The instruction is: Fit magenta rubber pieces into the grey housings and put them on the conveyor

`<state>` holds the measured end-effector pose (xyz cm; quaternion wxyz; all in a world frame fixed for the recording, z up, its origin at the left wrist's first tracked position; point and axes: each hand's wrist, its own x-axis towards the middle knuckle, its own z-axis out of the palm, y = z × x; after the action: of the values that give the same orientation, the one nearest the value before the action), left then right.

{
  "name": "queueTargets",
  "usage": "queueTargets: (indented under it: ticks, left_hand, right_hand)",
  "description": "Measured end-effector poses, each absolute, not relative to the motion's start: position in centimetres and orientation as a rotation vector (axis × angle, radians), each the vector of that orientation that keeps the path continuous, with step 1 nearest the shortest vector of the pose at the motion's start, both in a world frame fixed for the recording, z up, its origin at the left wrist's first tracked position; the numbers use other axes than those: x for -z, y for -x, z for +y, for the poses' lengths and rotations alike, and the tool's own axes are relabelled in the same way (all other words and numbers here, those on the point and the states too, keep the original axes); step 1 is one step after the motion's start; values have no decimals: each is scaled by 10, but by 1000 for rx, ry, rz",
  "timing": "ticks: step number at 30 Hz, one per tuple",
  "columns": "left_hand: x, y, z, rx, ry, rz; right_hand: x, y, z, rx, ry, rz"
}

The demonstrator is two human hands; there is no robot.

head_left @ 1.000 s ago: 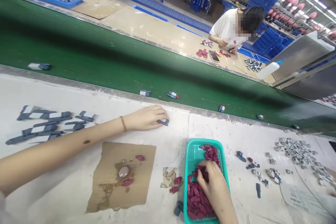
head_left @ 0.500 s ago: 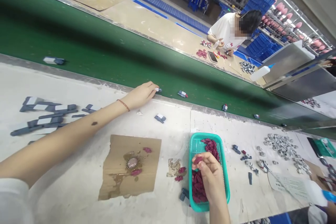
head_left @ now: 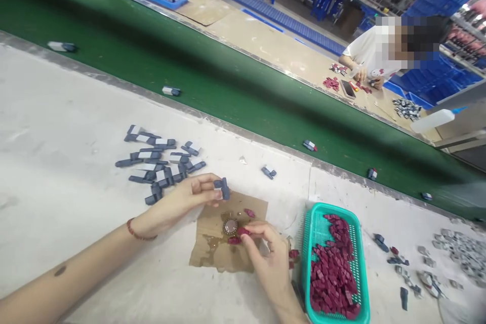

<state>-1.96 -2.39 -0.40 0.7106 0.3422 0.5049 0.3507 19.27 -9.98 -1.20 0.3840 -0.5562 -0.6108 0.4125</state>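
My left hand [head_left: 190, 197] pinches a dark blue-grey and white part [head_left: 223, 188] above the upper edge of a brown cardboard piece [head_left: 212, 217]. Between the thumb and fingers of my right hand [head_left: 268, 258] is a dark red piece [head_left: 243, 232], held beside a small round cap of glue [head_left: 230, 226] on the cardboard. Two more red pieces lie there, one near the cap [head_left: 234, 240] and one farther up [head_left: 249, 212]. To the right stands a green basket [head_left: 365, 283] full of red pieces.
Several blue-grey parts [head_left: 159, 162] lie beyond my left wrist. A green conveyor [head_left: 235, 106] with spaced parts crosses behind. Grey pieces [head_left: 461, 253] are heaped at right. Across the conveyor, a person [head_left: 387, 55] sits by a white bottle [head_left: 433, 120].
My left hand has come back from the conveyor edge and now holds a blue-grey part. My right hand has moved left from the basket to the cardboard with a red piece. The view has shifted left.
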Motion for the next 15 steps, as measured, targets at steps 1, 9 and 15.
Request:
queueTargets:
  ticks: [1,9,15]
  left_hand:
    - [8,21,-28,-796,-726,1125]
    - [26,17,-49,-842,-656,1036]
    - [30,18,-49,-877,-652,1049]
  right_hand:
    - [15,-188,-97,-988,1371,-1659]
    - [26,-177,-85,-653,1127,-2158]
    - [29,-177,-87,-528,1177,-2268]
